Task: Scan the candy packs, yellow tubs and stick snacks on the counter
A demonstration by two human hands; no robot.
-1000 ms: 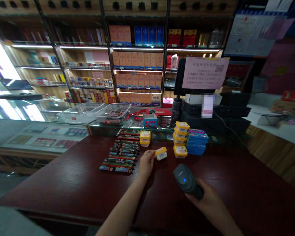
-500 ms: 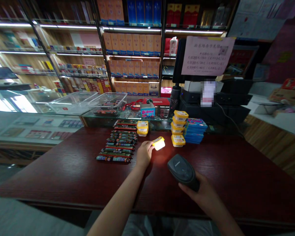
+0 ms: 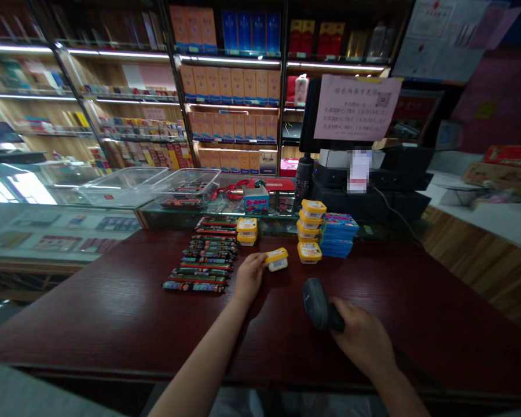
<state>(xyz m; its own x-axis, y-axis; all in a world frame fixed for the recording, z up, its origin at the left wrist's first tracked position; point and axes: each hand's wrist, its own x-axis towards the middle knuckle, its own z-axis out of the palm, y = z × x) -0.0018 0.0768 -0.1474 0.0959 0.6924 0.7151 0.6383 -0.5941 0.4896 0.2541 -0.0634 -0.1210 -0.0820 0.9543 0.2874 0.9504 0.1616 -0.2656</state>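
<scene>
Resting on the dark red wooden counter (image 3: 113,313), just in front of the goods laid out along its far edge, a small yellow-lidded plastic tub (image 3: 277,259) is recorded, with a white barcode label showing on its near side.

- Grip: the tub is pinched at its left end by the fingertips of the left hand (image 3: 248,277). Whether it is lifted clear of the counter or only tipped cannot be told.
- Handling, as judged: light, rigid enough for a two-finger pinch, with smooth walls that may slip. The lid rim is taken as the firmest hold, and the short sides as the place where the label is left uncovered. The thin lid is judged liable to dent if squeezed.
- Near right: a black handheld barcode scanner (image 3: 316,295) is clasped by its handle in the closed right hand (image 3: 364,341), head lifted, well short of the tub.
- Beyond, right: a stack of like yellow tubs (image 3: 310,223), touching a stack of flat blue packets (image 3: 338,233).
- Beyond, left: a short pile of two yellow tubs (image 3: 246,229), beside a column of long dark wrapped sticks (image 3: 206,255).
- Further back: clear plastic trays (image 3: 191,185) on a glass case, and a pink paper notice (image 3: 356,107) fixed to a black till screen.
</scene>
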